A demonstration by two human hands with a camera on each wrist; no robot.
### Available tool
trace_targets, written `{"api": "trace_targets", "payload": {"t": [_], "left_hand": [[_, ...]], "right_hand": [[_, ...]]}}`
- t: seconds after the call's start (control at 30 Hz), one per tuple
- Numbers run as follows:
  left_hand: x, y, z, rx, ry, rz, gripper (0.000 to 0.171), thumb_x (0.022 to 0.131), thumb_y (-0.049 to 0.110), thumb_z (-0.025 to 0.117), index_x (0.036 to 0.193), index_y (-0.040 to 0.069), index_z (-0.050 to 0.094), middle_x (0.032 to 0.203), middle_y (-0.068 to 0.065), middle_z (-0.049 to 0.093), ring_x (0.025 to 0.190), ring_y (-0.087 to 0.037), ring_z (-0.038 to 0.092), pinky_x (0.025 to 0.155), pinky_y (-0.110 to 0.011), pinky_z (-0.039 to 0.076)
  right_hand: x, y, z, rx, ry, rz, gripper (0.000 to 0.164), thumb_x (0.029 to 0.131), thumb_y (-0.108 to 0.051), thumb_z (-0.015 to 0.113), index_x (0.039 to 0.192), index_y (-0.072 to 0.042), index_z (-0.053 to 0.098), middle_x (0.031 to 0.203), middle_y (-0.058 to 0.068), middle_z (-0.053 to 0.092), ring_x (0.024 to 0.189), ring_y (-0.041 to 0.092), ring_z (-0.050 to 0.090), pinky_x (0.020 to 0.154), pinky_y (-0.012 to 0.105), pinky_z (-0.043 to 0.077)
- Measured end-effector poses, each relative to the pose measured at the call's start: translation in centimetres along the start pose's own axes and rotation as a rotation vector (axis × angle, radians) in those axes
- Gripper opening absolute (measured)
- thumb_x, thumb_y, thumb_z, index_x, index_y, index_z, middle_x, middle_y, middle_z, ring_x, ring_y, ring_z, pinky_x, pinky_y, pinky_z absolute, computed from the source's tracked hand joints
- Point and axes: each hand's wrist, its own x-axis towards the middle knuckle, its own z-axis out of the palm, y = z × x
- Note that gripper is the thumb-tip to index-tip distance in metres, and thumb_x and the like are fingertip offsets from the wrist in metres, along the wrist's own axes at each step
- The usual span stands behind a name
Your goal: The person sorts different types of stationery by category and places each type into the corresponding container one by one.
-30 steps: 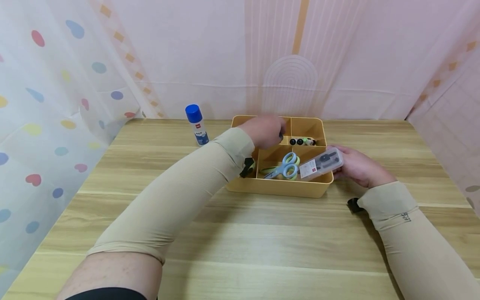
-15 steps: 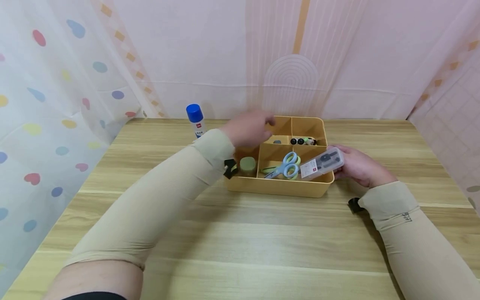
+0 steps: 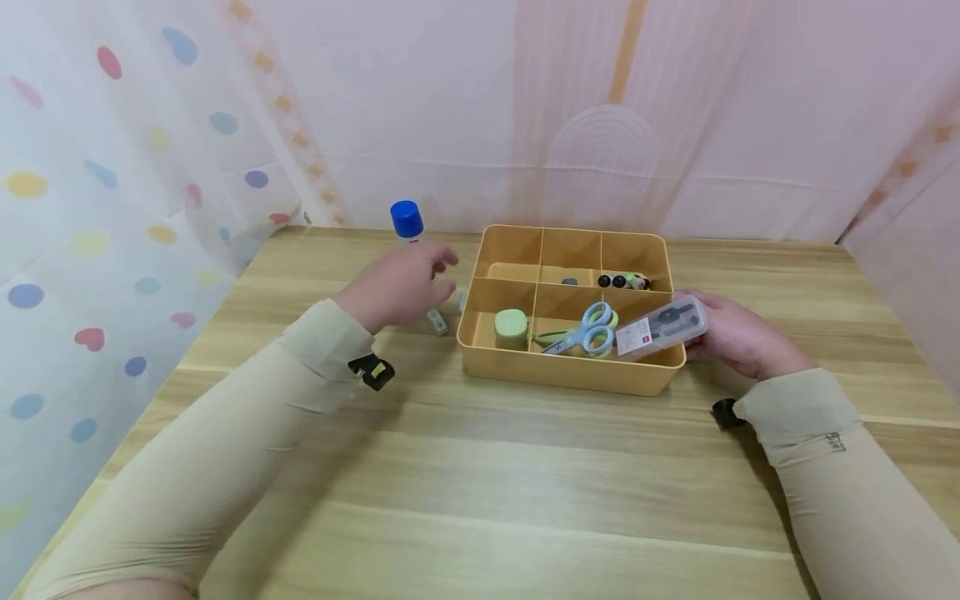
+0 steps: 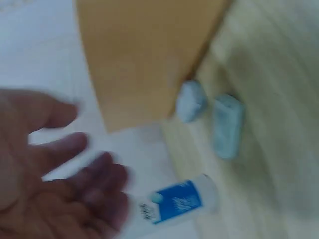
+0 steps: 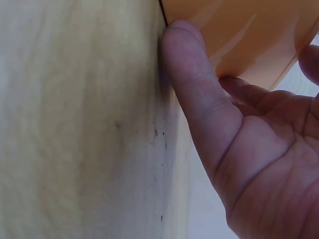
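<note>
My left hand [image 3: 401, 287] hovers left of a yellow divided organizer box [image 3: 562, 375], fingers loosely bent and holding nothing. It partly hides a bottle with a blue cap [image 3: 407, 219]. The left wrist view shows that bottle's blue label [image 4: 179, 203], plus two small pale blue-grey blocks [image 4: 228, 127] on the table beside the box. On the box's right side rests my right hand [image 3: 738, 337]; in the right wrist view its thumb [image 5: 187, 59] lies along the box's lower edge, with the other fingers against the wall.
Inside the box are blue-and-green scissors [image 3: 577, 333], a clear plastic case [image 3: 663, 327] leaning over the rim, a green rounded object [image 3: 512, 325], a small grey piece [image 3: 570, 282] and several black-ended items [image 3: 611, 282]. A curtain [image 3: 420, 100] hangs behind the table.
My left hand has let go of the small grey piece in the back middle compartment and moved left, out of the box, to the bottle. My right hand has stayed at the box's side.
</note>
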Motion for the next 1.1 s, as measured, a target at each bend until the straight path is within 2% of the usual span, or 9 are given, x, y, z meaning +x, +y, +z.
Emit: {"api": "trace_targets", "payload": {"t": [0.1, 0.17, 0.27, 0.4, 0.53, 0.8, 0.97, 1.1], "left_hand": [[-0.2, -1.0, 1.2, 0.093, -0.137, -0.049, 0.057, 0.101, 0.036, 0.064, 0.150, 0.008, 0.052, 0.148, -0.020, 0.059, 0.137, -0.039, 0.057, 0.114, -0.059, 0.046], [-0.3, -1.6, 1.9, 0.127, -0.195, -0.076, 0.061, 0.100, 0.038, 0.067, 0.151, 0.009, 0.051, 0.150, -0.021, 0.057, 0.138, -0.040, 0.056, 0.114, -0.060, 0.047], [-0.2, -2.1, 2.8, 0.143, -0.222, -0.084, 0.059, 0.099, 0.035, 0.070, 0.150, 0.008, 0.053, 0.150, -0.022, 0.057, 0.137, -0.040, 0.057, 0.113, -0.060, 0.048], [-0.1, -2.5, 3.5, 0.152, -0.227, -0.062, 0.045, 0.099, 0.028, 0.071, 0.137, 0.006, 0.064, 0.135, -0.017, 0.068, 0.125, -0.034, 0.065, 0.108, -0.056, 0.053], [0.0, -2.8, 3.7, 0.158, -0.241, -0.052, 0.031, 0.100, 0.022, 0.070, 0.126, 0.006, 0.069, 0.120, -0.011, 0.073, 0.109, -0.028, 0.068, 0.104, -0.051, 0.056], [0.1, -3.3, 3.9, 0.117, -0.220, -0.069, 0.031, 0.096, 0.020, 0.071, 0.123, 0.008, 0.069, 0.119, -0.012, 0.073, 0.105, -0.029, 0.066, 0.099, -0.050, 0.056], [0.2, -3.5, 3.3, 0.103, -0.130, -0.074, 0.040, 0.094, 0.025, 0.069, 0.128, 0.006, 0.066, 0.127, -0.018, 0.071, 0.115, -0.034, 0.066, 0.102, -0.054, 0.054], [0.2, -2.9, 1.8, 0.058, -0.033, -0.052, 0.043, 0.093, 0.022, 0.064, 0.131, 0.002, 0.064, 0.127, -0.020, 0.070, 0.116, -0.035, 0.065, 0.104, -0.055, 0.053]], "right_hand": [[-0.1, 0.1, -0.1, 0.010, -0.003, 0.002, 0.067, 0.114, -0.034, 0.034, 0.163, 0.009, 0.018, 0.120, 0.002, 0.073, 0.094, 0.002, 0.070, 0.081, 0.027, 0.062], [-0.1, 0.1, -0.1, 0.013, -0.005, 0.007, 0.067, 0.114, -0.034, 0.034, 0.163, 0.009, 0.019, 0.118, -0.001, 0.073, 0.094, 0.003, 0.070, 0.081, 0.027, 0.062], [-0.1, 0.2, 0.0, 0.000, -0.006, 0.011, 0.068, 0.114, -0.037, 0.034, 0.164, 0.007, 0.018, 0.124, 0.005, 0.072, 0.095, 0.003, 0.069, 0.081, 0.027, 0.062], [0.0, 0.2, 0.1, -0.020, -0.004, 0.009, 0.069, 0.113, -0.039, 0.035, 0.165, 0.005, 0.019, 0.134, 0.016, 0.068, 0.096, 0.003, 0.069, 0.082, 0.027, 0.062], [0.1, 0.0, 0.3, -0.017, 0.005, 0.015, 0.068, 0.113, -0.037, 0.037, 0.164, 0.005, 0.021, 0.133, 0.015, 0.068, 0.095, 0.002, 0.069, 0.082, 0.026, 0.061], [0.1, 0.0, 0.2, 0.000, 0.002, 0.012, 0.068, 0.114, -0.036, 0.033, 0.164, 0.007, 0.019, 0.131, 0.013, 0.069, 0.094, 0.002, 0.068, 0.081, 0.026, 0.061], [0.2, 0.1, 0.3, 0.001, 0.006, 0.015, 0.068, 0.114, -0.037, 0.032, 0.164, 0.006, 0.019, 0.130, 0.012, 0.069, 0.094, 0.002, 0.068, 0.081, 0.027, 0.061], [0.2, -0.1, 0.3, -0.006, 0.008, 0.015, 0.068, 0.114, -0.038, 0.033, 0.164, 0.006, 0.021, 0.130, 0.013, 0.070, 0.094, 0.003, 0.069, 0.081, 0.026, 0.061]]}}
